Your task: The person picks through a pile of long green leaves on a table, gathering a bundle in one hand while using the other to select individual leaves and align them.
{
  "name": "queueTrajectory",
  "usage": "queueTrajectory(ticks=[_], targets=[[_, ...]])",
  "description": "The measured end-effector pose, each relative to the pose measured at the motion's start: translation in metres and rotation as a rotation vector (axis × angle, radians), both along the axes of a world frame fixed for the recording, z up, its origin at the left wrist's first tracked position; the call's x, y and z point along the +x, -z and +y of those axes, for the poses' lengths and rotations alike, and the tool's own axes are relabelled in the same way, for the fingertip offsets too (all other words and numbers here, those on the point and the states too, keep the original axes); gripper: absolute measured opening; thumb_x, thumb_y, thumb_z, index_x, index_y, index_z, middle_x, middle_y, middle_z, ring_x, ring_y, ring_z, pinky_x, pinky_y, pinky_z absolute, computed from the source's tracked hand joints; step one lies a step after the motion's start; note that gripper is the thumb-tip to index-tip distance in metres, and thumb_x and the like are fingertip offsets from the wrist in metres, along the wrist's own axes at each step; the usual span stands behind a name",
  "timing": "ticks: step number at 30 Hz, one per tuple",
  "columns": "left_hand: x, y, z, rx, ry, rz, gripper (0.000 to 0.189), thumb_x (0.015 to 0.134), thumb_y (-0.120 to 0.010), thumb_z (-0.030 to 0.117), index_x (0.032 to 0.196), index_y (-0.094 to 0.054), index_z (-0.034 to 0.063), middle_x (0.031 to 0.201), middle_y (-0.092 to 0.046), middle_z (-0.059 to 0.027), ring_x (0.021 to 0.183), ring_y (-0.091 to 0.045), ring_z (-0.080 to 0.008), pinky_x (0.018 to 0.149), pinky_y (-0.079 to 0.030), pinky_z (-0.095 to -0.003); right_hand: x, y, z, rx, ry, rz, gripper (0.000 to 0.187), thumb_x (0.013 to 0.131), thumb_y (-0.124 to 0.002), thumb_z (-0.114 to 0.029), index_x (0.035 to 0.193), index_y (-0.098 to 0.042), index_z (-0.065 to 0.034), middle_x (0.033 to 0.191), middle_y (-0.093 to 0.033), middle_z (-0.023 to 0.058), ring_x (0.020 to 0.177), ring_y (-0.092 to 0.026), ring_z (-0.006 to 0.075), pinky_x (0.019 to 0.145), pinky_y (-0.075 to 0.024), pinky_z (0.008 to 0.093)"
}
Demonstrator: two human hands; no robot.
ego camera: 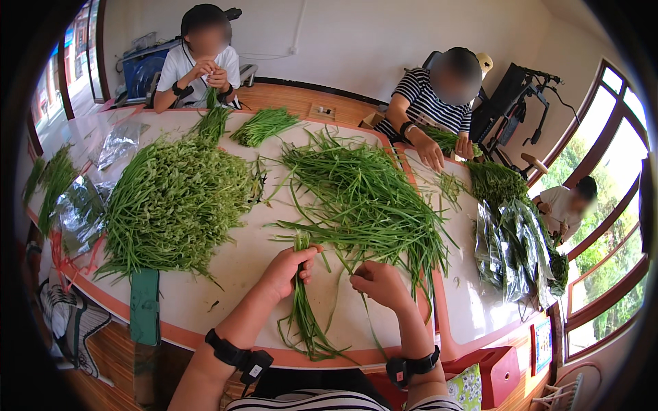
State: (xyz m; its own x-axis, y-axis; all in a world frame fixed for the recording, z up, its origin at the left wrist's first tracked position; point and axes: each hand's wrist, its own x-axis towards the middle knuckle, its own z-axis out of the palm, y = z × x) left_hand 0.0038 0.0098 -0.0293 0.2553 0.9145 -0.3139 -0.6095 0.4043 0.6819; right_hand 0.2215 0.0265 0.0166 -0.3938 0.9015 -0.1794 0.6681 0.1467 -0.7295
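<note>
My left hand is closed around a bunch of green chive-like stalks. Its pale cut ends stick up past my thumb, and the long leaves hang toward the table's near edge. To the right, my right hand pinches a thin green stalk between thumb and fingers. Just beyond both hands lies a loose, tangled heap of the same greens. At the left rises a large stacked mound of greens, its paler ends facing up.
The white table has an orange border. Clear plastic bags and a green phone case lie left; bagged greens stand right. Across sit two people, one in white, one in stripes, both handling greens. A red stool stands near right.
</note>
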Motion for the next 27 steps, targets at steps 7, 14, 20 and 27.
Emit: queueTrajectory(ticks=[7, 14, 20, 27], targets=[[0.006, -0.016, -0.005, 0.151, 0.103, -0.049, 0.031, 0.086, -0.055, 0.028, 0.105, -0.052, 0.0032, 0.059, -0.037, 0.0046, 0.05, -0.038, -0.0062, 0.049, -0.036, -0.0235, -0.039, 0.009, 0.007, -0.258, -0.032, 0.459, 0.024, 0.083, -0.058, -0.017, 0.096, -0.055, 0.0024, 0.076, -0.064, 0.0075, 0.066, -0.059, 0.0107, 0.055, -0.0469, 0.0231], [0.001, -0.006, -0.001, 0.112, -0.047, 0.111, 0.026, 0.087, -0.053, 0.029, 0.098, -0.055, 0.0049, 0.064, -0.047, 0.0016, 0.057, -0.046, -0.0104, 0.056, -0.041, -0.0256, -0.039, 0.032, 0.007, -0.331, -0.144, 0.485, 0.026, 0.082, -0.058, -0.014, 0.101, -0.057, 0.0035, 0.076, -0.062, 0.0055, 0.064, -0.056, 0.0094, 0.056, -0.0451, 0.0224], [-0.005, 0.0, 0.006, 0.009, -0.164, -0.048, 0.021, 0.088, -0.05, 0.025, 0.092, -0.054, 0.0054, 0.085, -0.057, -0.0066, 0.079, -0.059, -0.0222, 0.074, -0.05, -0.0388, -0.03, 0.018, -0.002, -0.361, -0.217, 0.39, 0.026, 0.084, -0.057, -0.024, 0.092, -0.061, 0.0009, 0.07, -0.06, 0.0025, 0.06, -0.055, 0.0079, 0.055, -0.0451, 0.0215], [-0.006, -0.01, 0.003, -0.014, -0.159, -0.051, 0.022, 0.088, -0.052, 0.026, 0.098, -0.053, 0.0059, 0.065, -0.043, 0.0027, 0.055, -0.042, -0.0101, 0.056, -0.044, -0.0283, 0.039, 0.017, 0.039, 0.482, 0.339, 0.126, 0.02, 0.078, -0.06, -0.017, 0.088, -0.063, -0.0003, 0.072, -0.063, 0.0125, 0.06, -0.06, 0.0208, 0.058, -0.0468, 0.0293]])
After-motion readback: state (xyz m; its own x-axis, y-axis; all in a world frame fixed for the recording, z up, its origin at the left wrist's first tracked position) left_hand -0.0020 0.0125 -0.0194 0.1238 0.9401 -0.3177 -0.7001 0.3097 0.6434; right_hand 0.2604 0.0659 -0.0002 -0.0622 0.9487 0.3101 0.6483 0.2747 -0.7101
